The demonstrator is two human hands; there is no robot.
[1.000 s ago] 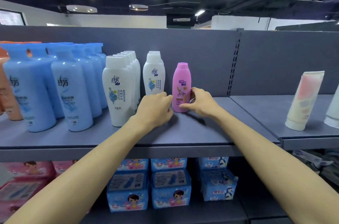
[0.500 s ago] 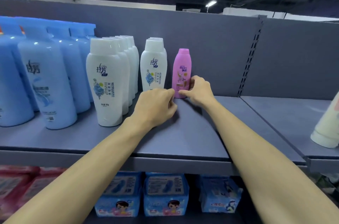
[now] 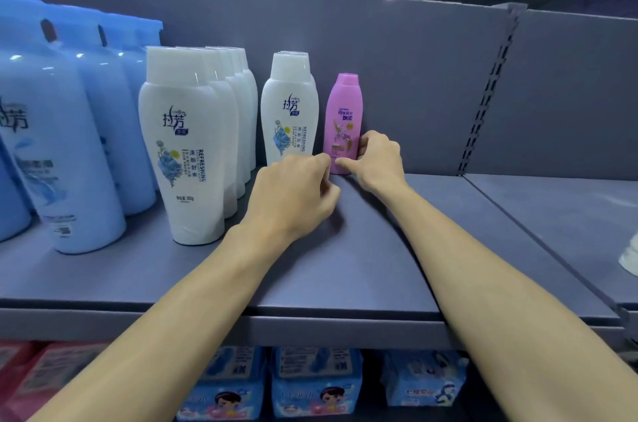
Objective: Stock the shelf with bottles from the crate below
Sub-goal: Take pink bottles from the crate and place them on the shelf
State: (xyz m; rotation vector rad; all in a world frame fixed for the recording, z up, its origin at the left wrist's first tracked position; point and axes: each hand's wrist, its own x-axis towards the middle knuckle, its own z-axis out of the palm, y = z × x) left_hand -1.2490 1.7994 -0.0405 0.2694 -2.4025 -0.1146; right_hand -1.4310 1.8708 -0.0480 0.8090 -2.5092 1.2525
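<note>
Pink bottle (image 3: 342, 122) upright at centre frame, deep on the shelf (image 3: 331, 269) near the back panel, long axis vertical, just right of the rear white bottle (image 3: 289, 110). Right hand (image 3: 378, 159) nearer: fingers curled round the bottle's lower right side, thumb reaching to its base. Left hand (image 3: 293, 195) just below and left of the base, fingers loosely curled, holding nothing; contact with the bottle unclear. Judged step: final seating, then release and a reach down out of frame.

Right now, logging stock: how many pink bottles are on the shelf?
1: the pink bottle stands upright at the back, right of the white bottles, right hand gripping its base.
</note>
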